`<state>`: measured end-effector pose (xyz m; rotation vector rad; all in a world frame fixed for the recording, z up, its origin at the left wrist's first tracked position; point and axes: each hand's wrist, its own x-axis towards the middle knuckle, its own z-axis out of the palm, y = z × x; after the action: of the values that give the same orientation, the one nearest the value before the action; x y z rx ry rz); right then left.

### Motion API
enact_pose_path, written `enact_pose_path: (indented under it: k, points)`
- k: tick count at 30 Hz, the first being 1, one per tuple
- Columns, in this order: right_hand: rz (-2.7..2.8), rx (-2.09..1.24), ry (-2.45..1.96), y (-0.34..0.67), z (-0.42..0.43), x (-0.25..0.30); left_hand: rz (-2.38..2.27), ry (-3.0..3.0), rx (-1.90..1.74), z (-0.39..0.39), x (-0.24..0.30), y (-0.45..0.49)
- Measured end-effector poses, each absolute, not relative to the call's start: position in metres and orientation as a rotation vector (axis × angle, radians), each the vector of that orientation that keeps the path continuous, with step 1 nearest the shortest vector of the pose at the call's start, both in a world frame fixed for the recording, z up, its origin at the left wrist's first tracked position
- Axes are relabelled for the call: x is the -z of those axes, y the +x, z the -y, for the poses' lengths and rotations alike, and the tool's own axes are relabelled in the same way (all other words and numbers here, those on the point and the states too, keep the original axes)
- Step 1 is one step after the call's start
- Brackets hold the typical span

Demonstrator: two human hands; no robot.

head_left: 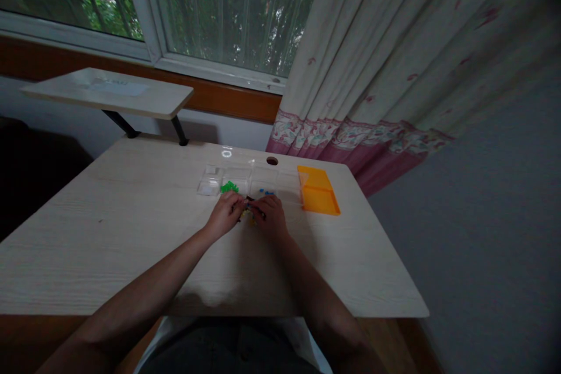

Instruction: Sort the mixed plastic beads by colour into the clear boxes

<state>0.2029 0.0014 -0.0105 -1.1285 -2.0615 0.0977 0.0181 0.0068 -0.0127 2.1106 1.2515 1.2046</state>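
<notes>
Two hands are seen: the left hand (225,214) and the right hand (270,216), brought close together over one cluster of mixed small pieces (253,222), too small to be counted. From that cluster, one clear divided tray (264,175) is found at 12 o'clock; within its outline, one heap of green pieces (229,187) is seen between 10 and 11, and a few blue pieces (268,193) near 1. One orange tray (321,198) is set between 2 and 3. On both hands the fingers are curled inward, fingertips nearly meeting; whether a piece is pinched cannot be told. Broad room on the surface (131,216) is offered toward 8 o'clock, less toward 4; its near edge is crossed by both forearms at 6
</notes>
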Motion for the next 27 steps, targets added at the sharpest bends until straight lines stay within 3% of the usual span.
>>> enact_pose_path:
  k: [21, 27]
  points:
    - [1.909, 0.001, -1.133, 0.215, -0.006, 0.006, -1.435, 2.279, -1.178, -0.01, -0.01, -0.004]
    - [1.7, 0.043, -1.348, 0.239, -0.017, 0.006, -1.674, 2.525, -0.733, -0.014, -0.024, -0.031]
